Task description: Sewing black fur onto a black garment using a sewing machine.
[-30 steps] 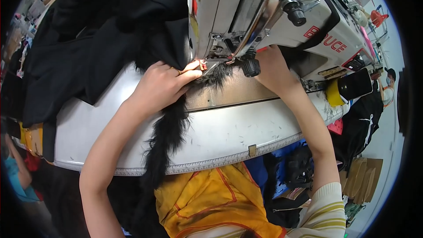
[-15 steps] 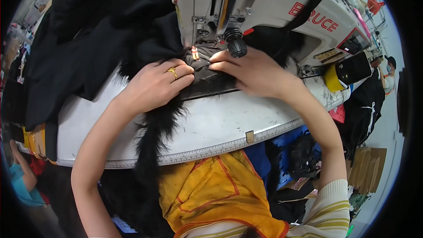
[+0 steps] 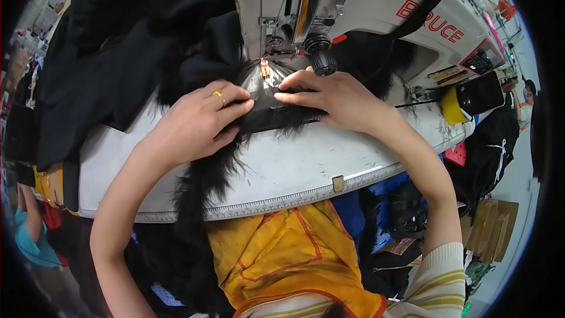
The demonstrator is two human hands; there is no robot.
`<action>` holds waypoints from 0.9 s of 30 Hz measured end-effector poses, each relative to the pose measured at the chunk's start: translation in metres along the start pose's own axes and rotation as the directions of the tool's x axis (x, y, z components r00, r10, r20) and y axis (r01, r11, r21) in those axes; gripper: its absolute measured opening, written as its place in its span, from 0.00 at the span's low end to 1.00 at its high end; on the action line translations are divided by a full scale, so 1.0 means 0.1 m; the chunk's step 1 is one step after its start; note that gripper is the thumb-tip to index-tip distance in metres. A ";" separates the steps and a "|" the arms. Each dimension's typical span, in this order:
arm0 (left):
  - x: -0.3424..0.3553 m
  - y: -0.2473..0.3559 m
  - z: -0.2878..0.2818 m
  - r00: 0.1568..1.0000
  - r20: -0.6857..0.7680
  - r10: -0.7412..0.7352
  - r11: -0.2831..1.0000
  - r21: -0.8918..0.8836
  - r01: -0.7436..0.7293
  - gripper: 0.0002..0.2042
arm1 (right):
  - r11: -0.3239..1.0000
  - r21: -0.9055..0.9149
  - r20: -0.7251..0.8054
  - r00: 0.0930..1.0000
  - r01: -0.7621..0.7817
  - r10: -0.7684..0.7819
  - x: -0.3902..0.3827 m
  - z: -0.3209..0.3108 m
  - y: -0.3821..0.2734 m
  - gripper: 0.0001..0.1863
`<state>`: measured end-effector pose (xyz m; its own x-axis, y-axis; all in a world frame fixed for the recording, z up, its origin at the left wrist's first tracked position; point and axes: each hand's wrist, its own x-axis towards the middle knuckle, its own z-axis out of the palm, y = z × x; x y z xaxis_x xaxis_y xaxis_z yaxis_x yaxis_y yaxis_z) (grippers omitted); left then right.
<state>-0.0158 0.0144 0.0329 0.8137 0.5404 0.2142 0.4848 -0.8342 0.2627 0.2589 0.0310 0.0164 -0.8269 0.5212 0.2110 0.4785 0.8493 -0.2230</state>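
At the sewing machine [image 3: 382, 9], both my hands lie on a piece of black fabric with fur edging [image 3: 265, 119] under the presser foot [image 3: 265, 69]. My left hand [image 3: 203, 115], wearing a gold ring [image 3: 219, 98], presses its fingers on the cloth left of the foot, thumb apart. My right hand [image 3: 341, 97] rests stretched fingers on the cloth just right of the foot. Between the fingertips the cloth is pulled into shiny folds running to the foot. A black fur strip [image 3: 200, 185] hangs from below my left hand over the table edge. The needle tip cannot be made out.
A heap of black cloth [image 3: 126, 53] covers the table's left side. The white table [image 3: 282, 162] has a ruler strip [image 3: 294, 199] along its front edge and loose fur bits. A yellow-and-black container [image 3: 453, 106] stands at right. Another person [image 3: 35, 238] is at far left.
My left hand has shifted slightly left, its thumb now spread from the fingers. My right fingers have spread a little. The cloth by the foot looks tauter and shinier. The view has shifted slightly.
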 end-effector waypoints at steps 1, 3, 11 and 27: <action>0.03 0.05 -0.01 1.000 -0.009 -0.010 0.998 0.068 0.011 0.21 | 1.000 0.003 0.003 1.000 0.003 -0.003 -0.01 0.01 0.00 0.34; 0.15 0.18 0.02 0.999 -0.049 0.022 0.986 0.166 -0.013 0.23 | 0.998 -0.056 -0.016 1.000 0.010 -0.011 0.00 0.02 0.01 0.35; 0.09 0.07 0.12 0.986 -0.078 -0.148 0.987 0.056 0.153 0.20 | 0.971 -0.228 -0.072 0.996 -0.071 0.056 0.03 0.14 0.11 0.23; 0.13 -0.32 0.21 0.977 -0.187 0.105 0.944 0.327 -0.039 0.06 | 0.878 -0.455 -0.215 0.975 -0.148 0.053 -0.07 0.11 0.51 0.04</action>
<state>-0.0142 0.0462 0.0074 0.7860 0.4604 0.4125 0.5305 -0.8449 -0.0679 0.2857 0.0696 -0.0070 -0.7177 0.5711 0.3985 0.6769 0.7065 0.2065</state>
